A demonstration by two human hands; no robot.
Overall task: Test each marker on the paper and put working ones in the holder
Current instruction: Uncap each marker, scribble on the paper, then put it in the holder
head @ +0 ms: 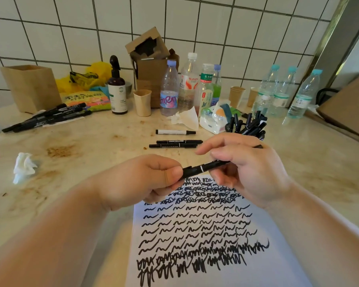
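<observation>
Hands point(195, 175) grip marker point(203, 168) above paper's point(278, 270) top edge

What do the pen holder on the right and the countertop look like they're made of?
The pen holder looks like black metal mesh: a fine perforated pattern shows on its wall, though plastic can't be ruled out. The countertop looks like polished stone or a stone lookalike: cream, mottled, slightly glossy, with brownish stains.

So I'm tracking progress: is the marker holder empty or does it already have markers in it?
Not empty. The black mesh holder has several black markers standing in it, tips up, beyond the right hand.
</observation>
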